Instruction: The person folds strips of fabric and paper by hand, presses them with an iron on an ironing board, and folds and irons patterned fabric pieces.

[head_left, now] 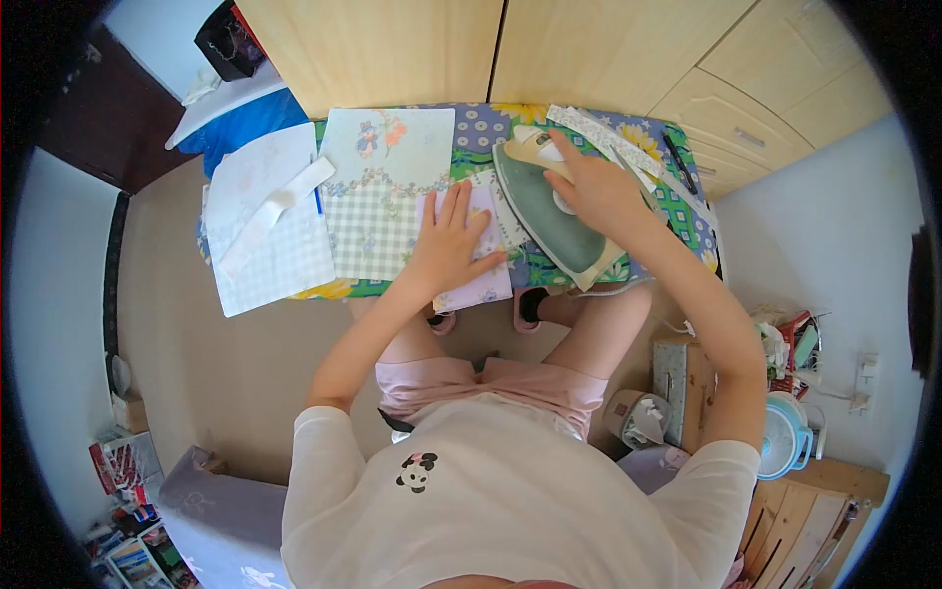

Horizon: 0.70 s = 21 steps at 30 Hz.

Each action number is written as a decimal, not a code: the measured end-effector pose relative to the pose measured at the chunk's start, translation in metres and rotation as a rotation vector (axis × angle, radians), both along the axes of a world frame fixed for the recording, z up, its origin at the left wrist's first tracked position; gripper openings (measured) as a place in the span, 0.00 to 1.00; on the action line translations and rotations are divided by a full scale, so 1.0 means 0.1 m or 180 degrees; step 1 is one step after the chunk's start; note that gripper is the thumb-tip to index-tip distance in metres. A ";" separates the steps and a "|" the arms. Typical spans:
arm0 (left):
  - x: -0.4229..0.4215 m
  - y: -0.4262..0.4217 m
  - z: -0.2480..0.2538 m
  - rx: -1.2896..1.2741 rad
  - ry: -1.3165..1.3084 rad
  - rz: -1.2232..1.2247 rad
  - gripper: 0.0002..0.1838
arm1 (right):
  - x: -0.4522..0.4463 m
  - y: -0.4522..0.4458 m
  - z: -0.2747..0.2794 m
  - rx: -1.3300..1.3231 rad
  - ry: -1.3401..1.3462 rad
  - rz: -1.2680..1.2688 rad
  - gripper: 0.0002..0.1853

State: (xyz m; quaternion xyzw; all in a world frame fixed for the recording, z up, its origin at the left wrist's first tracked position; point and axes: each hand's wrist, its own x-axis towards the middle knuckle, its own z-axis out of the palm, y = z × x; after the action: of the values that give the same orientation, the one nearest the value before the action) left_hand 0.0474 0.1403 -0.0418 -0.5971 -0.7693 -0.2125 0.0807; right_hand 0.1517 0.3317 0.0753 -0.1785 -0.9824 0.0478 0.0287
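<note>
My left hand (448,245) lies flat with fingers spread on a folded lavender floral cloth (481,288). To its right stands a green and cream clothes iron (549,218); my right hand (597,194) is wrapped around its top, which hides most of the handle. Partly under the iron's left side, a strip of white patterned cloth (508,218) shows. Left of my left hand lies a green-checked cloth (363,231) with a floral upper part. Farther left, a pale sheet of cloth (270,250) carries a white strap-like strip (280,203) and a blue pen (318,200).
The patterned board cover (478,133) with sunflowers lies beneath everything. Patterned white strips (613,142), a clear ruler (692,201) and a black pen-like tool (679,162) lie at the right end. Wooden cabinets (589,49) stand behind; a small bin (636,417) is at lower right.
</note>
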 end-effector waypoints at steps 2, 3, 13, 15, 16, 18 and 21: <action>0.01 0.00 0.03 -0.0065 0.0034 0.0034 0.32 | 0.06 0.05 -0.02 -0.0022 -0.0036 -0.0082 0.31; 0.02 0.00 0.04 -0.0126 0.0071 0.0068 0.33 | 0.08 0.08 -0.02 -0.0039 -0.0070 -0.0165 0.31; 0.15 -0.19 0.12 -0.0069 -0.0025 -0.0123 0.43 | 0.27 0.20 0.03 -0.0141 -0.0099 -0.0254 0.32; 0.28 -0.32 0.29 -0.0100 -0.0290 -0.0197 0.48 | 0.35 0.30 -0.02 -0.0321 0.0304 -0.0059 0.32; 0.33 -0.37 0.29 -0.0102 -0.0293 -0.0206 0.48 | 0.38 0.31 0.01 -0.0323 0.0302 -0.0069 0.32; 0.40 -0.46 0.27 -0.0524 -0.0213 -0.0376 0.47 | 0.43 0.31 0.10 -0.0422 0.0028 -0.0331 0.31; 0.42 -0.50 0.11 -0.0646 -0.0040 -0.0230 0.45 | 0.53 0.44 -0.02 -0.0426 0.0423 -0.0269 0.31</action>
State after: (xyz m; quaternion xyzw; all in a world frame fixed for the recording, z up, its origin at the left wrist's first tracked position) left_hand 0.0893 0.0900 -0.0308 -0.6282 -0.7653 -0.1400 0.0073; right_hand 0.2050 0.3755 0.0730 -0.2176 -0.9645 0.1237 0.0838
